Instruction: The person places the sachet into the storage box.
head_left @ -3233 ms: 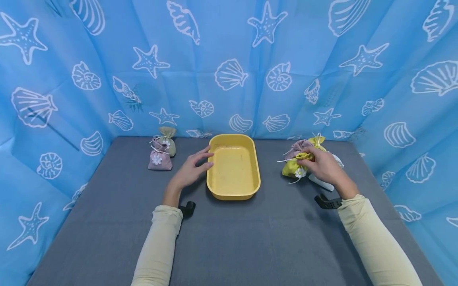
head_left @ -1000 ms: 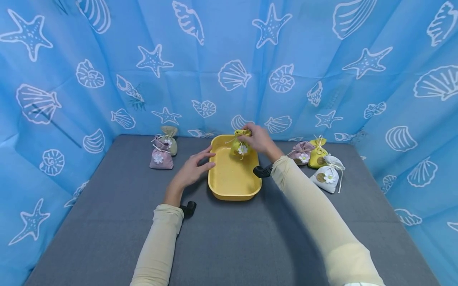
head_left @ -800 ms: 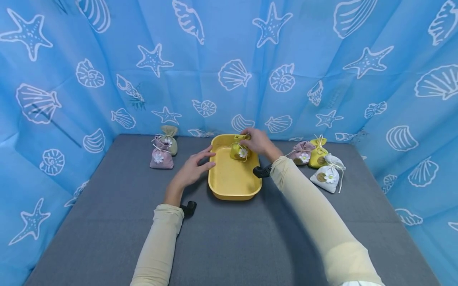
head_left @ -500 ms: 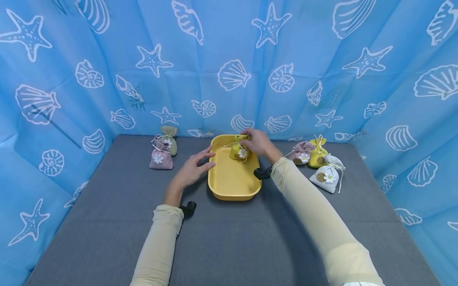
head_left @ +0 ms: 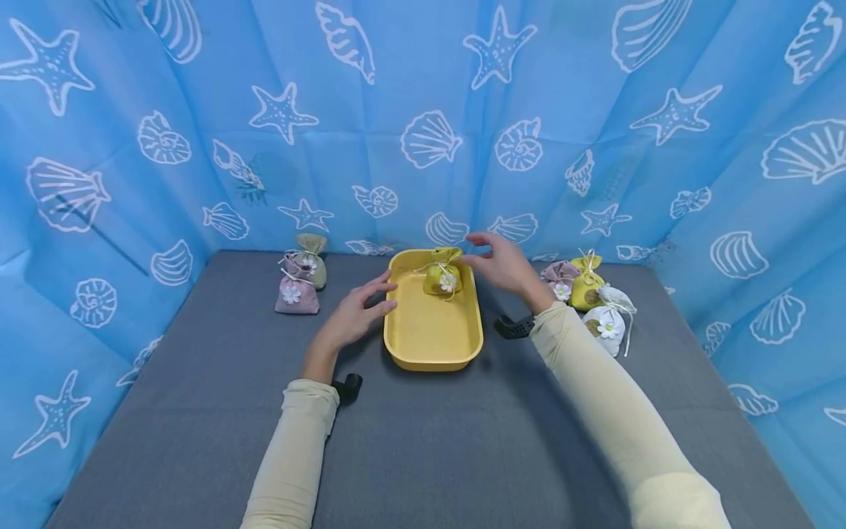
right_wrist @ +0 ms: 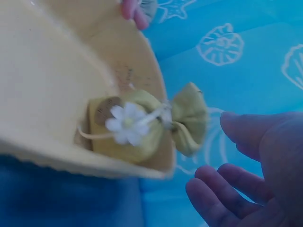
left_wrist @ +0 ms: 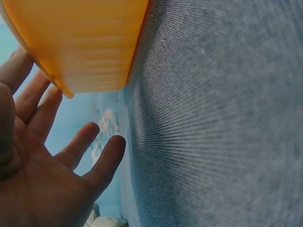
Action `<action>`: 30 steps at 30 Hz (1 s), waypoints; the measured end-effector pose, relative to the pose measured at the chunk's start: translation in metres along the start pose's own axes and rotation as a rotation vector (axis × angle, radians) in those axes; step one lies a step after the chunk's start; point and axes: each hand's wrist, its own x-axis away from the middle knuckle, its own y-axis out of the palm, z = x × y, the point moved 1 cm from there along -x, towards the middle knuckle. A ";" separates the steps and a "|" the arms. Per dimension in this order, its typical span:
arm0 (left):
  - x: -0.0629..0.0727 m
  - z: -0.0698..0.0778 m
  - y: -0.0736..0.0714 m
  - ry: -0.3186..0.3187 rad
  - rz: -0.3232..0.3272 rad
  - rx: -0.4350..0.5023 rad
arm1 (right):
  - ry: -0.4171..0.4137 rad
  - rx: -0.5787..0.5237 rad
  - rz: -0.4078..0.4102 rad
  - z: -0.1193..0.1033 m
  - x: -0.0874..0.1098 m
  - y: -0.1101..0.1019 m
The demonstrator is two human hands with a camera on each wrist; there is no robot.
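Note:
A yellow drawstring pouch [head_left: 443, 275] with a white flower stands in the far right corner of the yellow plastic tub [head_left: 432, 365]. Just right of it, my right hand [head_left: 505, 268] is apart from the pouch, thumb and fingers spread; the right wrist view shows the gap between the fingers and the pouch's gathered top [right_wrist: 189, 120]. My left hand [head_left: 353, 316] rests its fingertips on the tub's left rim, fingers extended. In the left wrist view, some fingers [left_wrist: 40, 101] touch the rim while others are spread free below it.
On the right of the grey-covered table [head_left: 423, 455] sit a pink pouch [head_left: 560, 275], another yellow pouch [head_left: 587, 286] and white pouches [head_left: 608, 323]. At the far left are a pink pouch [head_left: 297, 294] and a green pouch [head_left: 316, 261]. A blue shell-print curtain [head_left: 423, 184] hangs behind.
My right hand carried the yellow pouch from the right group into the tub, then let go and drew back rightward. My left hand has stayed at the tub's rim.

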 end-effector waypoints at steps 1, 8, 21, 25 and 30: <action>0.000 0.000 0.001 0.001 -0.001 0.001 | 0.000 -0.001 0.008 0.001 0.004 -0.005; -0.001 0.000 0.001 0.012 -0.004 -0.003 | 0.027 0.055 0.067 0.017 0.029 -0.041; 0.002 -0.001 -0.001 0.008 0.010 -0.006 | 0.048 0.129 0.132 0.063 0.072 -0.079; 0.001 -0.001 -0.001 0.010 0.011 -0.007 | 0.076 0.151 0.116 0.076 0.074 -0.081; 0.001 -0.002 0.001 -0.004 0.011 -0.027 | 0.130 0.178 0.064 0.090 0.076 -0.080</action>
